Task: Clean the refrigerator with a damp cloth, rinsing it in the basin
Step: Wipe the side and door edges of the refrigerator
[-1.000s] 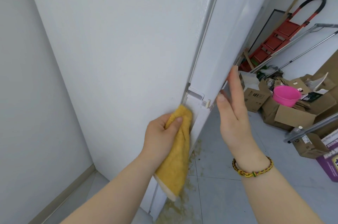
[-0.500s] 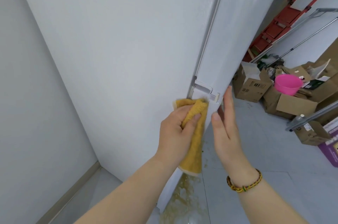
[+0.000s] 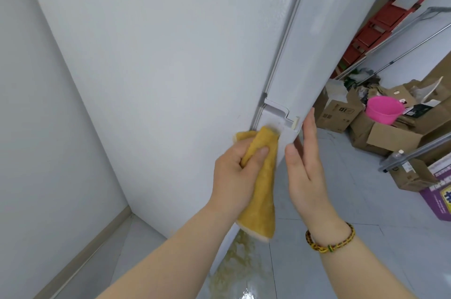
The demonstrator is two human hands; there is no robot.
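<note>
White fridge (image 3: 170, 54) side, with a yellow cloth (image 3: 261, 191) pressed on its front edge.

The fridge fills most of the view, and a grey floor (image 3: 353, 201) lies to its right, with a yellowish stain (image 3: 234, 267) at the fridge foot. Cardboard boxes (image 3: 390, 137) stand well apart on the right, a red ladder (image 3: 373, 28) leans behind them, and a pink basin (image 3: 383, 109) sits on the boxes. The left hand (image 3: 235, 172) is closed around the cloth (thumb on top), holding its upper end against the door edge just below the hinge (image 3: 280, 115); the rest hangs down. The right hand (image 3: 305, 167) is flat and open, holds nothing, fingers up along the door edge. A bracelet (image 3: 329, 242) is on the right wrist.
</note>
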